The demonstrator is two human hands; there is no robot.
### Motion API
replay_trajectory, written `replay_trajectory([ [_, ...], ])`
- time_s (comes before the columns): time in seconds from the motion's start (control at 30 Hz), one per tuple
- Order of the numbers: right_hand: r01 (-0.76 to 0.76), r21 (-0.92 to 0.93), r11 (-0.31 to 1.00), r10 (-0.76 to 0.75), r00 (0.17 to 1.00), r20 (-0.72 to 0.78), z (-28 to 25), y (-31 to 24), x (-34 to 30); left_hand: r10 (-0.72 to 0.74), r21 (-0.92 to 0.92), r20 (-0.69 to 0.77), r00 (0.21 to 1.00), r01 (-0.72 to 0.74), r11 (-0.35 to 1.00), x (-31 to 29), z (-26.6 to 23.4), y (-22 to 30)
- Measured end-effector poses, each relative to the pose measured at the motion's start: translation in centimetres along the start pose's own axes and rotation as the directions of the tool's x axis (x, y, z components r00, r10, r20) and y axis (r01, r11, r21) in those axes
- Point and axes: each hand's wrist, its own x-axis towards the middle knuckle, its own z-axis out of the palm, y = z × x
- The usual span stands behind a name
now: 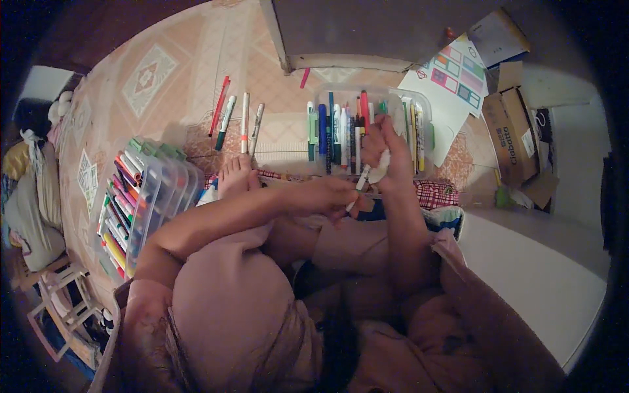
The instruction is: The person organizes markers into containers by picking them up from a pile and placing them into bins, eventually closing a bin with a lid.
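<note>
1. A room that looks like a home, with a patterned tile floor [190,40].
2. A bare foot [234,177] shows at the floor's near edge.
3. Heaped fabric [40,213] lines its left edge.
4. A cardboard carton [508,131] stands near its right edge.

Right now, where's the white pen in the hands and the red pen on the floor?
White pen [362,182]: head view, on its barrel.
Red pen [219,107]: head view, on the middle of its barrel.

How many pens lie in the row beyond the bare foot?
4, left to right: a red pen, a green-ended white pen, a white red-banded pen, a whitish pen. The foot could hide others.
</note>
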Motion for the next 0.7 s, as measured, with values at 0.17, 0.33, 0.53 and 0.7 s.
replay_trajectory([
  [0.17, 0.115, -0.46, 0.88, -0.313, 0.87, -0.381, 1.1, 1.2, 0.1, 0.063, 0.465, -0.203, 0.977, 0.039, 0.884, 0.7, -1.3, -1.2],
  [0.33, 0.135, -0.614, 0.778, -0.432, 0.824, -0.367, 0.2, 1.4, 0.3, 0.139, 0.563, -0.26, 0.955, 0.033, 0.826, 0.8, -1.0, -1.0],
  [0.53, 0.277, -0.754, 0.595, -0.64, 0.731, -0.236, -1.3, 0.1, 1.0, 0.06, 0.241, -0.394, 0.917, 0.041, 0.97, 2.0, -1.6, -2.3],
  [0.7, 0.309, -0.714, 0.628, -0.619, 0.755, -0.218, -1.4, 0.1, 1.0, 0.265, 0.608, -0.61, 0.747, 0.226, 0.761, 2.8, -4.5, -3.5],
])
